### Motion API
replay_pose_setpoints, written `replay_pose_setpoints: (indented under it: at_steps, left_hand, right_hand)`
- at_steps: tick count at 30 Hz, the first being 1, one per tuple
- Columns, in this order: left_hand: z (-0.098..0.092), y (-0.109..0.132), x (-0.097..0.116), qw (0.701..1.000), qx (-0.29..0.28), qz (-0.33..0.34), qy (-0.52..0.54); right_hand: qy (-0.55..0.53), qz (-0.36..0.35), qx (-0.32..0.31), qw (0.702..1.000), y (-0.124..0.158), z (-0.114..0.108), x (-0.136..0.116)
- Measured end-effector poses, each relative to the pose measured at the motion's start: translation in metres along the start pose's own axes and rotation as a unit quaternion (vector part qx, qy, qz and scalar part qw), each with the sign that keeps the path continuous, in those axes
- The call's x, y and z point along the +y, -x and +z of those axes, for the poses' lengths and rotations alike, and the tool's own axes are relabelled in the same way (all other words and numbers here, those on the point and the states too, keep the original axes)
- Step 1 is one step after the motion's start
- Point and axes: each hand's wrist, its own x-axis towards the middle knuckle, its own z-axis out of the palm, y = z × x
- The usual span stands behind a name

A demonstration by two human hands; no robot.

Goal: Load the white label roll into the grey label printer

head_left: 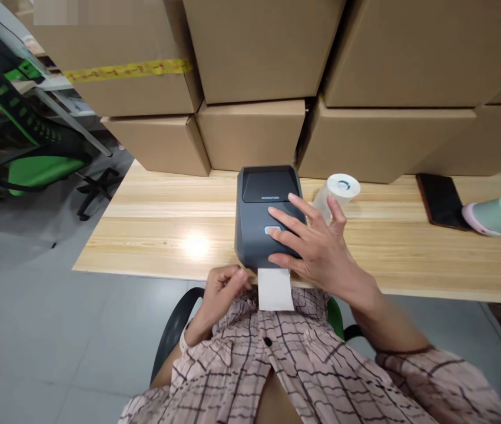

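A dark grey label printer [261, 206] sits at the front edge of a light wooden table [166, 229]. A white blank label [275, 288] hangs out of its front slot. My right hand [316, 247] lies flat on the printer's top, fingers stretched out, fingertips by the small grey button [271, 229]. My left hand [222, 290] is curled just left of the label, below the table edge; nothing shows in its fingers. A white roll of labels [337, 194] stands right behind my right hand.
Stacked cardboard boxes [259, 65] line the back of the table. A black phone [441, 199] and a pale green cup [500, 215] on its side lie at the right. A green office chair [33, 165] stands on the grey floor at the left.
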Motion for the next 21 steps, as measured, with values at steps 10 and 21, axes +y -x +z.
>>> replay_pose_setpoints:
  at_steps: [10,21]
  left_hand:
    - [0.016,-0.023,-0.002,0.976,0.158,0.148,-0.008]
    - [-0.022,-0.124,0.020,0.983,0.125,0.127,0.036]
  right_hand:
    - [-0.133,0.107,0.084,0.982,0.040,0.009,0.002]
    - [-0.194,0.041,0.181,0.963,-0.060,-0.012,0.035]
